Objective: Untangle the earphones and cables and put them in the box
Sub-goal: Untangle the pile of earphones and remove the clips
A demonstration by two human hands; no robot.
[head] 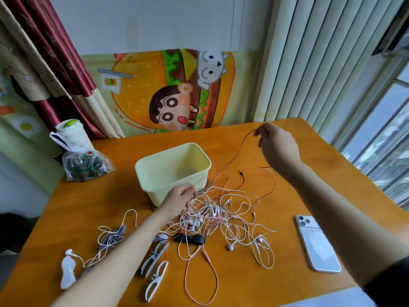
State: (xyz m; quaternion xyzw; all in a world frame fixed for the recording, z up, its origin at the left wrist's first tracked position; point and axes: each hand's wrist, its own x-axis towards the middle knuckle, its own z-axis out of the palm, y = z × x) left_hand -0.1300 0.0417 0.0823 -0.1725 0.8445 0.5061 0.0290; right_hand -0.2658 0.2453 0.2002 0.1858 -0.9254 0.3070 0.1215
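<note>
Drawing one dark red cable (238, 151) up and away from the tangle of earphones (221, 216), I am judging this to be the separating step, with nothing yet stored. My right hand (277, 147) is raised over the far side of the table (254, 280), fingertips pinching the red cable, which is trailing down into the heap. My left hand (182, 197) is pressing on the near-left edge of the tangle, just beside the box (172, 171); whether it is gripping a strand or merely pinning the pile I cannot tell. The cream box is standing open and appears empty.

The next move, in my judgement, is calling for a steady pull while the left hand is anchoring the rest, since the red strand's black plug (240, 173) is likely to snag in the white and pink loops.

Lying around: white clips (155, 258) and a second small knot of earphones (110, 238) at near left, a phone (317, 242) at right, a plastic bag (85, 165) at far left. None is blocking the way to the box
</note>
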